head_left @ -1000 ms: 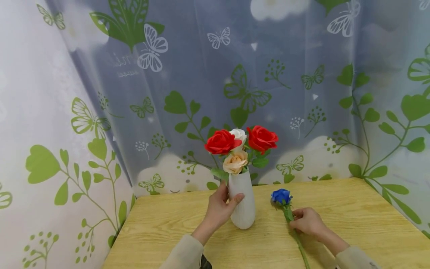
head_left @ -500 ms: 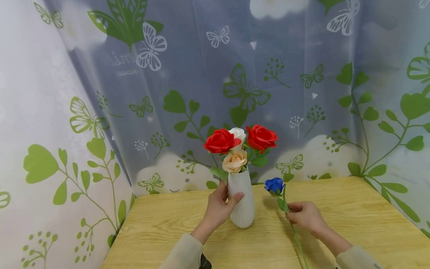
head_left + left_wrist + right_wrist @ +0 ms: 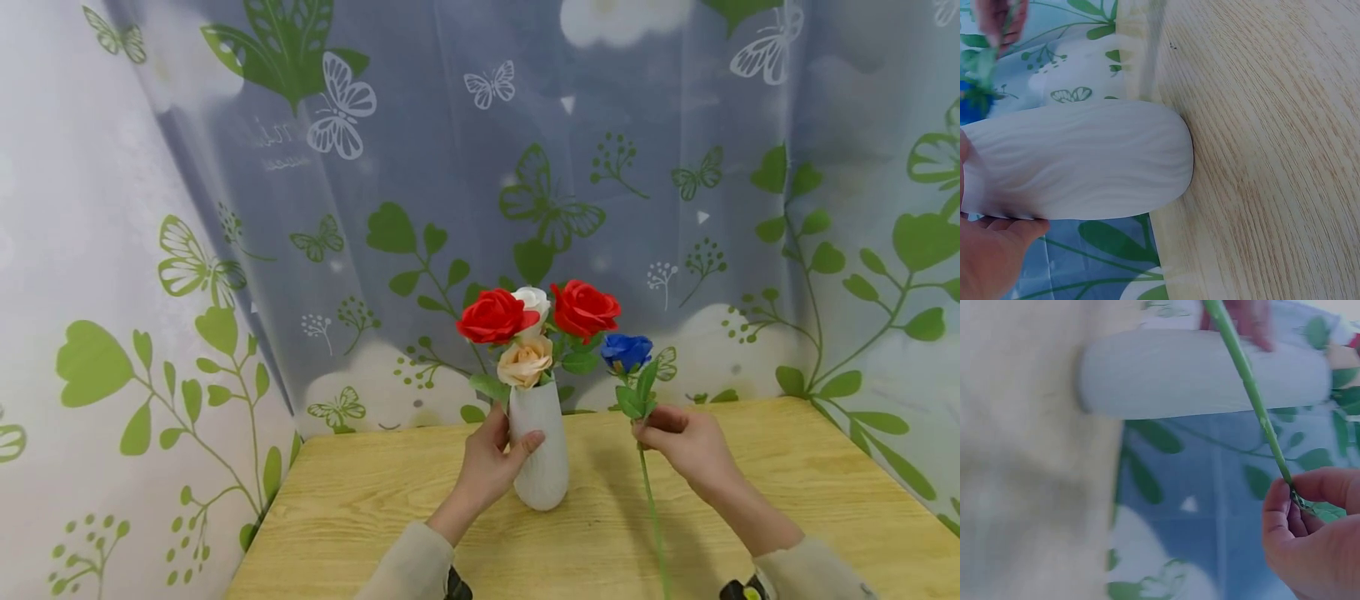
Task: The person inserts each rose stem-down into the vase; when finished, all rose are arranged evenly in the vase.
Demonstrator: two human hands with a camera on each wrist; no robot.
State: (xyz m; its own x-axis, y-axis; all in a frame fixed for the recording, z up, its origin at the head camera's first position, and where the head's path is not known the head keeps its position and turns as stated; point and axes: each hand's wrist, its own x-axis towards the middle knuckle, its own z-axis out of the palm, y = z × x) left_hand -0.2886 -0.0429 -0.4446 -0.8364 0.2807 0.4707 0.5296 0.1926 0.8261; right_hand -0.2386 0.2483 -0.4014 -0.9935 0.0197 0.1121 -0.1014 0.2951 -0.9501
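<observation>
A white ribbed vase (image 3: 542,450) stands upright on the table, holding two red roses (image 3: 587,310), a white rose (image 3: 534,305) and a peach rose (image 3: 526,362). My left hand (image 3: 487,462) grips the vase from its left side, thumb across the front. To the right of it, my right hand (image 3: 693,446) pinches the green stem of a blue rose (image 3: 627,353) just below its leaves. The bloom points up, and the long stem (image 3: 1247,381) hangs down toward the near side. In the right wrist view thumb and fingertips meet around the stem.
The wood-grain table (image 3: 360,500) reaches back to a curtain (image 3: 420,167) printed with butterflies and leaves. More of the printed cloth (image 3: 45,250) hangs along the left side and the right side.
My right hand has raised the blue rose off the table and turned it more upright, its bloom now near the right red rose's leaves. The left hand and vase have stayed put.
</observation>
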